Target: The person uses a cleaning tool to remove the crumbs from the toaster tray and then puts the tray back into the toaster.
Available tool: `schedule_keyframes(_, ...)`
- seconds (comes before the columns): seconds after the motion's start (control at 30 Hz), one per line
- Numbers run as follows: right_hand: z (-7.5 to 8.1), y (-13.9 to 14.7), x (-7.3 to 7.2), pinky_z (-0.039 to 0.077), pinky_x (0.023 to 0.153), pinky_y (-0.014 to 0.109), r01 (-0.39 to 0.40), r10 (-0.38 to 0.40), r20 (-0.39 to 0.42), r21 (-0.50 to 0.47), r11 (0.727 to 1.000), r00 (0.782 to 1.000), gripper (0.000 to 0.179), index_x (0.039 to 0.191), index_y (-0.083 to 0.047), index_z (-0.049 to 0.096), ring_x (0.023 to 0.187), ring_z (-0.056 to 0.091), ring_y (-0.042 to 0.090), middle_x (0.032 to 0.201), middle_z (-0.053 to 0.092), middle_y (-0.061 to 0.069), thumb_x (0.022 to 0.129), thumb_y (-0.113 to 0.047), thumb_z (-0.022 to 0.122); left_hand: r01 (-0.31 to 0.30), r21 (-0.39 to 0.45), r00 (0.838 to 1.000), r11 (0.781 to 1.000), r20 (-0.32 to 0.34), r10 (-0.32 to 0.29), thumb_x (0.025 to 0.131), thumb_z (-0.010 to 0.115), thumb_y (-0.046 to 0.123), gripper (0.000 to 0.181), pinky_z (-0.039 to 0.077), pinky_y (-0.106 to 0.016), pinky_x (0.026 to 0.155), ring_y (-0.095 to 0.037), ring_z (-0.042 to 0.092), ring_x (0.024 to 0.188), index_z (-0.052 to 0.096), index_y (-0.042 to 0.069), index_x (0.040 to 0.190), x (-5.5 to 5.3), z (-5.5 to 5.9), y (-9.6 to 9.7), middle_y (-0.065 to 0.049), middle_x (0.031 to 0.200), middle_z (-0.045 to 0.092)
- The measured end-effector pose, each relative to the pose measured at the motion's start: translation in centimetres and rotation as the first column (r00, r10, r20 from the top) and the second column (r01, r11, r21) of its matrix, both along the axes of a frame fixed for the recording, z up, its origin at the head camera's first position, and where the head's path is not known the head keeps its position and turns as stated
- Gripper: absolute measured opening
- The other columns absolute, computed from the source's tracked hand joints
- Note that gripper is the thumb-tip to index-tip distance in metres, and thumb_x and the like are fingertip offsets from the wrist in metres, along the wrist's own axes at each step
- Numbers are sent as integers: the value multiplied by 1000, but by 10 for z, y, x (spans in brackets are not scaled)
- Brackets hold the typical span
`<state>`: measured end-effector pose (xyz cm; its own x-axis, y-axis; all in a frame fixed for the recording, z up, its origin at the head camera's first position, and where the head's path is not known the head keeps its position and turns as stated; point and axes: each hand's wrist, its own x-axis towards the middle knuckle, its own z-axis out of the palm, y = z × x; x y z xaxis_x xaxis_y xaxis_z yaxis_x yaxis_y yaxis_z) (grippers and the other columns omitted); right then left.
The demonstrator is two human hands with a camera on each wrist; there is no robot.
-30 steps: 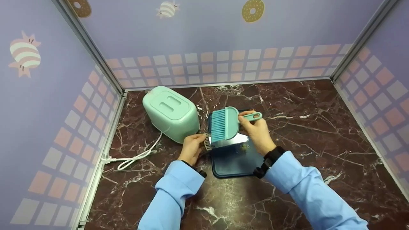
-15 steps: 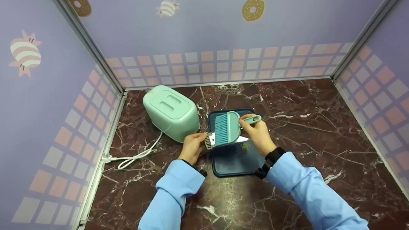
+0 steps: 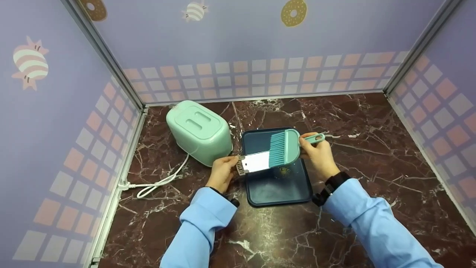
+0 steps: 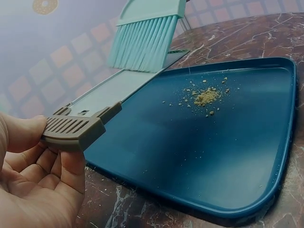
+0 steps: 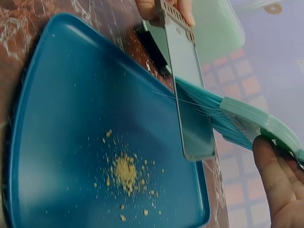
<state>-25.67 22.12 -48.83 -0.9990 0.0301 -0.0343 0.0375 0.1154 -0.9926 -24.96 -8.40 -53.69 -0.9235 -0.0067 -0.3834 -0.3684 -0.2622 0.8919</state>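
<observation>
My left hand [image 3: 222,172] pinches the slotted brown handle [image 4: 71,130] of a flat metal crumb tray [image 3: 256,162], thumb on top and fingers beneath. This crumb tray is held tilted above a dark blue serving tray [image 3: 275,193]. In my right hand [image 3: 319,153] is the handle of a mint-green brush [image 3: 293,147]. Its teal bristles [image 4: 142,45] lie across the crumb tray's surface, toward the end away from the left hand. A small heap of yellowish crumbs [image 4: 207,96] sits on the serving tray below, with loose bits scattered around it.
A mint-green toaster [image 3: 200,134] stands left of the serving tray, close to the left hand. Its white cord [image 3: 156,184] runs to a plug by the left wall. Patterned walls enclose the marbled tabletop [image 3: 372,156] on three sides.
The brush went slightly down and toward me, then moved right along the crumb tray, uncovering more of its metal near the handle. My left hand has stayed almost still.
</observation>
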Motion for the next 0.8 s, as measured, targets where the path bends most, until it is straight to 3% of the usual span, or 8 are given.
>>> schedule_keyframes(0.3, 3, 12, 1, 62, 83, 40, 22, -22, 5, -11, 1000, 1000, 44, 133, 4, 50, 88, 74, 15, 113, 65, 24, 105, -29, 60, 5, -3, 1000, 1000, -3, -5, 105, 58, 9, 31, 54, -28, 73, -17, 63, 86, 62, -12, 128, 1, 0, -4, -12, 105, 66)
schedule_keyframes(0.57, 1, 23, 0, 62, 80, 33, 25, -24, 8, -25, 999, 1000, 47, 136, 7, 49, 92, 74, 18, 121, 61, 29, 106, -27, 59, -1, -3, 1000, 1000, -18, 1, 105, 57, 9, 31, 53, -28, 72, -17, 63, 85, 62, -12, 127, 2, 0, -7, -12, 104, 66)
schedule_keyframes(0.8, 0, 31, -2, 62, 80, 33, 65, -64, 33, -33, 997, 997, 44, 136, 6, 49, 89, 75, 16, 118, 64, 26, 106, -24, 58, -10, -10, 1000, 1000, -19, 9, 105, 58, 10, 31, 54, -29, 72, -19, 64, 86, 64, -11, 126, 3, 1, -9, -14, 105, 67)
